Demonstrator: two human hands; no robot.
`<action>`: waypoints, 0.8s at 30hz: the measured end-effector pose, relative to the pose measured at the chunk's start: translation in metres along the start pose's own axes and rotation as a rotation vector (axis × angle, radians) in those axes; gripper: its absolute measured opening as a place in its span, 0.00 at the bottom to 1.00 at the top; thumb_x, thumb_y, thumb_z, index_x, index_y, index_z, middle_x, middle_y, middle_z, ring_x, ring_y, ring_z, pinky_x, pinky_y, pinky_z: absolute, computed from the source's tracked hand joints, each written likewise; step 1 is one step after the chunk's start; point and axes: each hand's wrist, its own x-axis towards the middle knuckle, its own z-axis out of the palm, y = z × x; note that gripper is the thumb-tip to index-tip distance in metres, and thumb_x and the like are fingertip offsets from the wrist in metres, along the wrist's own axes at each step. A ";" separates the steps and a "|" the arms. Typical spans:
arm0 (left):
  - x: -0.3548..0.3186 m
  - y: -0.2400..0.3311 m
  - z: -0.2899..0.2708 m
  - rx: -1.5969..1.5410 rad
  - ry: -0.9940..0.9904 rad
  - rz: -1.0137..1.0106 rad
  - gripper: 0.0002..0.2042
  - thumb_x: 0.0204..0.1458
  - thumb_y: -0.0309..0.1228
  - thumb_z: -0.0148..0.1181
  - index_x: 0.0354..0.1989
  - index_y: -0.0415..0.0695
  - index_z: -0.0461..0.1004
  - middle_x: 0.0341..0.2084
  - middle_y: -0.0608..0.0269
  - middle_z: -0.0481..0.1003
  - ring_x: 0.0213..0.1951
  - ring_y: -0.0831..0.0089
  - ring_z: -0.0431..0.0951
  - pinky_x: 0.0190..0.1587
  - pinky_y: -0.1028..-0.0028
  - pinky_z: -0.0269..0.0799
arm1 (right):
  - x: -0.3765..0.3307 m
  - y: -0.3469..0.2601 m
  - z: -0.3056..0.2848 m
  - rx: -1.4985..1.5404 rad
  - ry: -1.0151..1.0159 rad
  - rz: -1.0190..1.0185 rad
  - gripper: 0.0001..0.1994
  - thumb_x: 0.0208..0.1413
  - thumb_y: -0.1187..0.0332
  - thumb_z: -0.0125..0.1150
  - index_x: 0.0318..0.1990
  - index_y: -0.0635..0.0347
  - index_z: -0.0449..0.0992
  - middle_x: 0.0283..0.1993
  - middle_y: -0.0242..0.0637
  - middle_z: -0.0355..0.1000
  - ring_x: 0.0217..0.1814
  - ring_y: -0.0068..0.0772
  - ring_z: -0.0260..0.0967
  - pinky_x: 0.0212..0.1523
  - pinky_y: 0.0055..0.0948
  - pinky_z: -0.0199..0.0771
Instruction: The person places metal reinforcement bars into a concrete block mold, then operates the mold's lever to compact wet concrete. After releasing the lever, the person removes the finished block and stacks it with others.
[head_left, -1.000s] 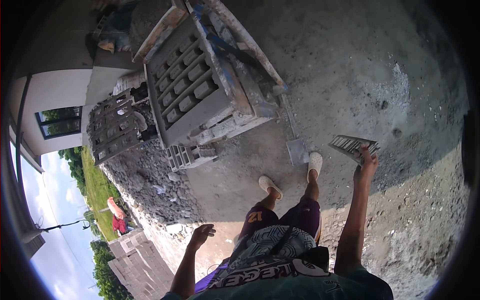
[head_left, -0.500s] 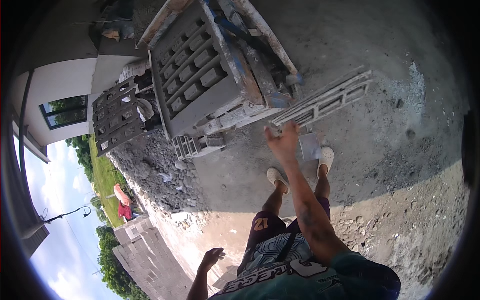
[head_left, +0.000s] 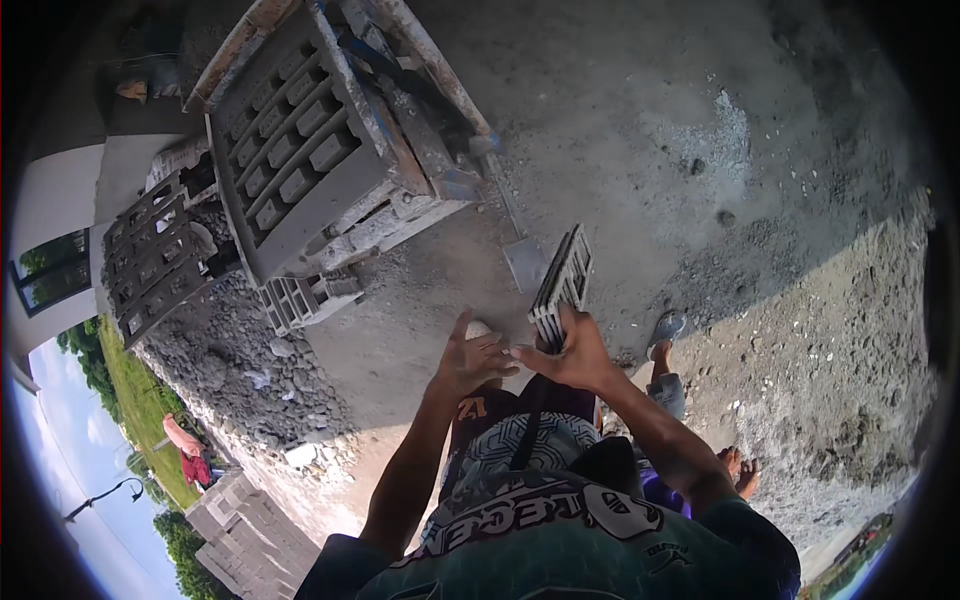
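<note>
My right hand (head_left: 582, 355) is wrapped round the near end of a stack of thin grey slotted plates (head_left: 566, 282), which stands tilted up in front of me. Close beside it, my left hand (head_left: 468, 358) has its fingers apart and holds nothing. Its fingertips come near the right thumb; whether they touch I cannot tell. Just beyond the plates, a flat shovel blade (head_left: 523, 262) lies on the ground, its handle running toward the machine.
A large block-mould machine (head_left: 352, 205) stands ahead-left, with a slotted grey rack (head_left: 150, 250) and gravel heap (head_left: 235, 365) beside it. Stacked grey blocks (head_left: 250, 535) are lower left. A person (head_left: 188, 450) bends far left. Another person's sandalled foot (head_left: 668, 328) is close on my right.
The slotted plates, stretched out by the machine before, are now upright and nearer my body in my right hand. My left hand has come up beside them. A co-worker's foot has appeared at right.
</note>
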 end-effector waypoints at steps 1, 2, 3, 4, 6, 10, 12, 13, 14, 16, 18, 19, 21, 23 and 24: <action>0.020 -0.007 0.030 0.347 -0.179 0.264 0.44 0.62 0.65 0.57 0.71 0.36 0.61 0.61 0.40 0.73 0.61 0.48 0.77 0.69 0.47 0.68 | -0.011 -0.014 0.000 -0.002 -0.057 0.024 0.30 0.46 0.49 0.80 0.43 0.69 0.78 0.35 0.51 0.81 0.39 0.58 0.81 0.55 0.49 0.74; 0.025 -0.003 0.061 0.458 -0.260 0.319 0.41 0.61 0.63 0.61 0.67 0.37 0.66 0.56 0.42 0.76 0.58 0.52 0.79 0.67 0.50 0.71 | -0.021 -0.032 0.004 0.022 -0.080 -0.013 0.31 0.47 0.50 0.80 0.45 0.70 0.78 0.36 0.51 0.81 0.40 0.58 0.81 0.56 0.49 0.73; 0.028 -0.001 0.091 0.559 -0.335 0.389 0.39 0.59 0.62 0.65 0.63 0.37 0.71 0.52 0.45 0.79 0.55 0.55 0.82 0.65 0.53 0.73 | -0.027 -0.045 0.016 0.001 -0.093 -0.090 0.31 0.47 0.50 0.79 0.47 0.70 0.77 0.38 0.51 0.81 0.42 0.59 0.81 0.58 0.50 0.72; 0.025 0.015 0.117 0.431 -0.319 0.241 0.35 0.58 0.60 0.68 0.58 0.38 0.75 0.48 0.48 0.81 0.52 0.59 0.83 0.62 0.57 0.76 | -0.033 -0.057 0.028 -0.021 -0.099 -0.166 0.31 0.48 0.51 0.79 0.49 0.70 0.77 0.40 0.52 0.81 0.44 0.59 0.81 0.59 0.51 0.71; 0.000 0.031 0.131 0.430 -0.258 0.146 0.29 0.55 0.54 0.72 0.52 0.39 0.80 0.41 0.54 0.83 0.47 0.66 0.84 0.56 0.64 0.79 | -0.041 -0.070 0.058 -0.155 -0.086 -0.381 0.32 0.50 0.53 0.78 0.52 0.71 0.76 0.45 0.53 0.81 0.48 0.59 0.80 0.63 0.53 0.69; -0.077 0.084 0.117 0.866 -0.151 0.382 0.23 0.51 0.44 0.75 0.48 0.40 0.81 0.36 0.61 0.82 0.42 0.72 0.83 0.46 0.72 0.79 | -0.022 -0.083 0.127 -0.379 -0.383 -0.548 0.28 0.54 0.52 0.73 0.53 0.67 0.77 0.56 0.55 0.77 0.64 0.57 0.71 0.75 0.53 0.56; -0.124 0.104 0.095 1.094 -0.059 0.521 0.27 0.48 0.42 0.76 0.52 0.39 0.79 0.38 0.61 0.80 0.43 0.70 0.81 0.48 0.71 0.76 | -0.017 -0.103 0.158 -0.529 -0.320 -0.731 0.26 0.56 0.52 0.71 0.52 0.66 0.78 0.54 0.52 0.76 0.64 0.55 0.69 0.76 0.53 0.53; -0.143 0.115 0.080 1.164 -0.077 0.623 0.29 0.47 0.42 0.77 0.54 0.38 0.78 0.40 0.60 0.80 0.45 0.68 0.80 0.51 0.70 0.75 | -0.011 -0.121 0.169 -0.611 -0.290 -0.826 0.25 0.57 0.52 0.70 0.52 0.65 0.78 0.53 0.50 0.76 0.64 0.54 0.69 0.77 0.53 0.52; -0.161 0.127 0.064 1.234 -0.093 0.727 0.32 0.45 0.42 0.78 0.57 0.37 0.76 0.42 0.59 0.79 0.48 0.67 0.80 0.53 0.70 0.74 | -0.005 -0.136 0.177 -0.697 -0.429 -0.742 0.22 0.59 0.51 0.70 0.49 0.60 0.80 0.57 0.44 0.75 0.63 0.53 0.68 0.74 0.52 0.55; -0.209 0.137 0.048 1.248 -0.111 0.858 0.43 0.41 0.42 0.81 0.65 0.33 0.70 0.51 0.53 0.78 0.55 0.63 0.77 0.62 0.68 0.69 | 0.002 -0.157 0.199 -0.614 -0.374 -0.721 0.20 0.59 0.54 0.71 0.49 0.60 0.81 0.56 0.43 0.75 0.63 0.51 0.69 0.73 0.51 0.57; -0.236 0.156 0.024 1.272 -0.148 0.910 0.46 0.40 0.42 0.82 0.67 0.31 0.68 0.53 0.52 0.77 0.56 0.64 0.76 0.63 0.68 0.69 | 0.013 -0.177 0.212 -0.568 -0.273 -0.700 0.18 0.59 0.57 0.72 0.49 0.61 0.81 0.54 0.43 0.76 0.60 0.49 0.71 0.70 0.49 0.62; -0.250 0.164 0.008 1.283 -0.152 0.935 0.48 0.40 0.42 0.83 0.68 0.31 0.66 0.55 0.51 0.77 0.57 0.64 0.76 0.63 0.69 0.69 | 0.021 -0.191 0.217 -0.554 -0.206 -0.694 0.17 0.59 0.59 0.72 0.48 0.62 0.81 0.52 0.44 0.76 0.58 0.48 0.73 0.67 0.47 0.65; -0.268 0.173 -0.014 1.335 -0.163 1.012 0.45 0.41 0.41 0.82 0.68 0.34 0.67 0.54 0.53 0.77 0.57 0.64 0.76 0.63 0.67 0.69 | 0.025 -0.207 0.233 -0.437 -0.093 -0.627 0.15 0.60 0.62 0.71 0.48 0.64 0.80 0.48 0.45 0.78 0.52 0.49 0.76 0.60 0.44 0.71; -0.284 0.179 -0.022 1.323 -0.161 1.098 0.45 0.41 0.40 0.82 0.68 0.34 0.68 0.54 0.53 0.77 0.57 0.64 0.76 0.63 0.67 0.70 | 0.032 -0.221 0.249 -0.242 -0.021 -0.538 0.14 0.62 0.65 0.70 0.47 0.66 0.80 0.44 0.47 0.79 0.46 0.50 0.78 0.52 0.40 0.76; -0.290 0.180 -0.023 1.284 -0.152 1.137 0.46 0.41 0.40 0.83 0.68 0.33 0.67 0.55 0.53 0.77 0.57 0.65 0.76 0.63 0.68 0.70 | 0.034 -0.227 0.259 -0.221 -0.027 -0.539 0.13 0.63 0.65 0.69 0.47 0.67 0.80 0.42 0.48 0.79 0.43 0.50 0.78 0.49 0.39 0.76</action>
